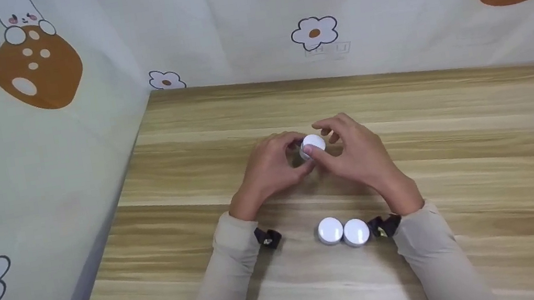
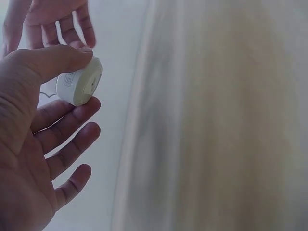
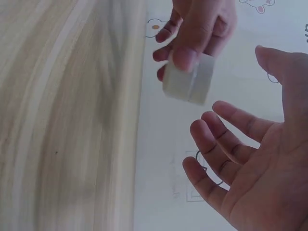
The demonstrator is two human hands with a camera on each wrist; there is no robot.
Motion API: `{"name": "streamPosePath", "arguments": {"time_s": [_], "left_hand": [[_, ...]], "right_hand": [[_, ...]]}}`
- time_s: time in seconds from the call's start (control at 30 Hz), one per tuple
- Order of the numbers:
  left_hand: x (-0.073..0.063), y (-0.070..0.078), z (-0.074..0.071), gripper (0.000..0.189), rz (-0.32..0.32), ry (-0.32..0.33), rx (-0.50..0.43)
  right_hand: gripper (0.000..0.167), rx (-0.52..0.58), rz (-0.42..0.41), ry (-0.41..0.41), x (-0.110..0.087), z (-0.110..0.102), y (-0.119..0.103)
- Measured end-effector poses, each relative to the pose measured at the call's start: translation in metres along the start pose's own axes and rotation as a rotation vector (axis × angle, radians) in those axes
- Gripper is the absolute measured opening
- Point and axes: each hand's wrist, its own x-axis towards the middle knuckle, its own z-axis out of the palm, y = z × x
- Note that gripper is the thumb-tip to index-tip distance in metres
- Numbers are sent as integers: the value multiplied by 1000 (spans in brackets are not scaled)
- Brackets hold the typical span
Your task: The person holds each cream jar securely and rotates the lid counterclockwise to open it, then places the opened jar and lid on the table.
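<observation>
A small white round container (image 1: 314,141) is held above the table between the two hands. My left hand (image 1: 272,165) pinches it between thumb and fingers. The left wrist view shows the container (image 2: 79,82) tilted on its side, with small print on its wall. A seam runs round the container (image 3: 190,82) in the right wrist view. My right hand (image 1: 355,152) is beside it, fingers spread and loosely bent; its thumb overlaps the container in the head view. In the right wrist view the right hand (image 3: 250,149) is apart from the container and holds nothing.
Two white round containers, a left one (image 1: 330,230) and a right one (image 1: 356,232), stand side by side on the wooden table (image 1: 486,165), close to the right wrist's dark camera strap (image 1: 385,226). A printed cloth (image 1: 237,22) hangs behind and to the left.
</observation>
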Motion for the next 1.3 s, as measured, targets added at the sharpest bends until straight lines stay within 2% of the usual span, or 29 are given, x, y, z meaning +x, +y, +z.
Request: {"name": "streamPosePath", "arguments": {"time_s": [0.3,0.57,0.9,1.17,1.3], "left_hand": [[6,9,11,43,9,18,13],[10,13,16,46,23,25,40],[7,14,11,46,15,50,45],[6,14,6,46,-5,47,52],[6,15,9,46,14,37,27]], "right_hand": [[44,4,60,77,0,5,10],[44,-14,100,121,-3,2,16],[36,-26,60,124,-1,2,16],[35,28,39,104,1,3,14],[32,52,38,100,-3,1,16]]}}
